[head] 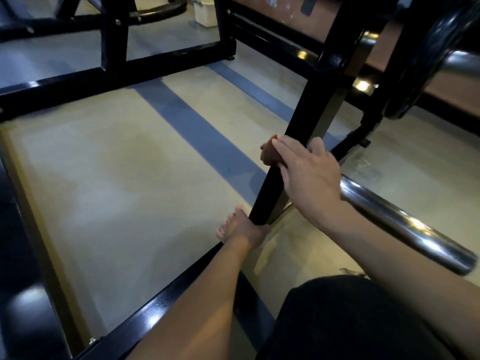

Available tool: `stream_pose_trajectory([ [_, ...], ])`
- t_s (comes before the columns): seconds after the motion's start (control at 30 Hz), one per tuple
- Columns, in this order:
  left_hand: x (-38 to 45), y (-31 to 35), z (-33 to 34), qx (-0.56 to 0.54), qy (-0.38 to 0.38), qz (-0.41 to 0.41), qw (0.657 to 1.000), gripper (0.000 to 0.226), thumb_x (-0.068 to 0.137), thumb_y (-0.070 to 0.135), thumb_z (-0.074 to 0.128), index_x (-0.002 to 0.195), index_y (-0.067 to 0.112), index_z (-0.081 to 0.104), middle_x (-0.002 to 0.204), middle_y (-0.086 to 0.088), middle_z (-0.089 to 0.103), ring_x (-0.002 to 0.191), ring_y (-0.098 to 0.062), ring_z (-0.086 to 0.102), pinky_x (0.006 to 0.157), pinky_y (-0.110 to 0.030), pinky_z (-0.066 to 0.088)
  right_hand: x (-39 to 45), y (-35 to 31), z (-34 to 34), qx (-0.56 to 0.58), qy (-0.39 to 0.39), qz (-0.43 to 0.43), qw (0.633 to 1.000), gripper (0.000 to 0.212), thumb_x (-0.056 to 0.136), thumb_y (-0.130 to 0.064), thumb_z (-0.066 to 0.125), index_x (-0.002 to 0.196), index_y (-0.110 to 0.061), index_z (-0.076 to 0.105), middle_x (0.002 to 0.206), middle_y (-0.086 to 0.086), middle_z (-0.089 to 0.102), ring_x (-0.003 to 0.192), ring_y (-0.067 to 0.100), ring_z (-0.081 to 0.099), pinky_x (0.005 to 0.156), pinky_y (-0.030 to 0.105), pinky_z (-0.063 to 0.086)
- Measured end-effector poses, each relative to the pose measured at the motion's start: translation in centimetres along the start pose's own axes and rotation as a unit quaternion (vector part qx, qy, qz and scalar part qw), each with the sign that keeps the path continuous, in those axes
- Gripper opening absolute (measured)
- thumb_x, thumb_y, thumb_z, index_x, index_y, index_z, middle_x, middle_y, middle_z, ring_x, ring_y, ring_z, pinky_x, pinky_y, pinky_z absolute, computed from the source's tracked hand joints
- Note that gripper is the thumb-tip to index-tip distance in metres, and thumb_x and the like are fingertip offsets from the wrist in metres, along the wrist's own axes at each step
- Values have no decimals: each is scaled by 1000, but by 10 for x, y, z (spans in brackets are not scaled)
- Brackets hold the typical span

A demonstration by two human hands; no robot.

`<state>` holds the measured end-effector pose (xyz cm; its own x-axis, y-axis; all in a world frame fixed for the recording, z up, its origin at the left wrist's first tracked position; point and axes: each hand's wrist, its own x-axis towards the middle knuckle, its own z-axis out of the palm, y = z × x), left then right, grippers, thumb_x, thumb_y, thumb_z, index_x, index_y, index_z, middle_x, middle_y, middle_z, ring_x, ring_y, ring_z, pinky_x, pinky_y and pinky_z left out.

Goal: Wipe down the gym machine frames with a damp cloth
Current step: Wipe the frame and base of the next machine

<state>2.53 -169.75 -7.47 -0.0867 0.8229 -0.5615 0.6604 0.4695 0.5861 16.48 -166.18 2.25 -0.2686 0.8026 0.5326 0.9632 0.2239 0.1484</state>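
Observation:
A black upright post (315, 105) of the gym machine frame slants down to the floor at centre right. My right hand (306, 175) holds a small brown cloth (268, 154) against the post about halfway up, with fingers over the cloth on the left face and the thumb on the right side. My left hand (237, 229) lies low on the floor at the post's foot, with its fingers pointing away to the left and its thumb side hidden behind the post.
Black frame rails cross the floor at the upper left (104, 79) and lower left (155, 307). A chrome bar (405, 224) juts out at right, under a black weight plate (428, 61). A white tub (205, 11) stands far back. My dark-clad knee (363, 315) is at the bottom right.

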Motion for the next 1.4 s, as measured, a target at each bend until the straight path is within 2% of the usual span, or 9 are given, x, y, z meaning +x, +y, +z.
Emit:
stream_pose_trajectory([
  [0.17, -1, 38, -13, -80, 38, 154, 984, 77, 75, 54, 66, 144, 37, 37, 135, 0, 63, 125, -30, 59, 103, -44, 48, -17, 7, 2, 10, -73, -125, 989, 55, 75, -19, 86, 127, -26, 68, 131, -9, 67, 86, 26, 40, 61, 35, 41],
  [0.37, 1, 80, -35, -161, 35, 218, 962, 48, 84, 35, 76, 127, 28, 55, 113, 3, 70, 105, -21, 67, 90, -38, 56, 47, 30, -42, 3, 63, 18, 998, 47, 93, -23, 73, 139, -26, 63, 141, -12, 63, 92, 32, 50, 70, 41, 45],
  [0.53, 1, 83, -42, -153, 41, 231, 960, 48, 87, 36, 79, 129, 27, 58, 104, 11, 63, 96, -14, 61, 78, -27, 47, 23, 29, -33, -7, -1, -92, 996, 47, 91, -26, 76, 136, -29, 62, 140, -11, 64, 85, 24, 43, 66, 39, 46],
  [0.77, -1, 84, -44, -175, 23, 209, 962, 45, 79, 33, 76, 122, 32, 63, 100, 13, 75, 93, -11, 71, 89, -40, 60, 78, 55, -63, -2, 109, 1, 994, 50, 90, -25, 77, 139, -26, 62, 137, -10, 65, 90, 31, 52, 70, 40, 45],
  [0.9, -8, 87, -45, -168, 41, 200, 964, 31, 80, 46, 67, 107, 33, 62, 95, 9, 73, 84, -12, 70, 78, -39, 61, 37, 43, -38, 2, 41, -125, 991, 50, 78, -19, 86, 125, -25, 70, 121, -9, 71, 83, 28, 51, 58, 34, 40],
  [0.97, -10, 89, -48, -181, 37, 191, 964, 38, 76, 58, 60, 104, 32, 64, 90, 7, 74, 82, -15, 71, 78, -42, 61, 44, 48, -42, -6, 28, -142, 990, 49, 81, -22, 85, 126, -25, 69, 123, -8, 71, 84, 26, 51, 60, 33, 38],
  [1.13, -9, 101, -66, -57, 9, 193, 980, 56, 80, 77, 55, 106, 27, 62, 97, 3, 72, 93, -21, 68, 86, -39, 57, 95, 63, -75, 4, 166, -29, 986, 53, 77, -14, 88, 126, -16, 69, 117, 5, 71, 79, 35, 58, 61, 42, 50],
  [1.27, -4, 113, -84, 58, 62, 221, 972, 73, 69, 91, 53, 105, 28, 64, 102, 8, 72, 95, -19, 69, 83, -38, 59, 70, 53, -51, -6, 75, -89, 993, 62, 75, -25, 90, 132, -23, 66, 130, -5, 68, 91, 29, 53, 66, 36, 42],
  [1.4, -2, 112, -87, -54, 48, 269, 961, 69, 72, 77, 71, 129, 41, 60, 118, 18, 71, 100, -7, 70, 89, -38, 61, 82, 59, -53, -15, 49, -103, 993, 59, 75, -26, 91, 129, -25, 68, 125, -6, 70, 89, 27, 53, 66, 37, 44],
])
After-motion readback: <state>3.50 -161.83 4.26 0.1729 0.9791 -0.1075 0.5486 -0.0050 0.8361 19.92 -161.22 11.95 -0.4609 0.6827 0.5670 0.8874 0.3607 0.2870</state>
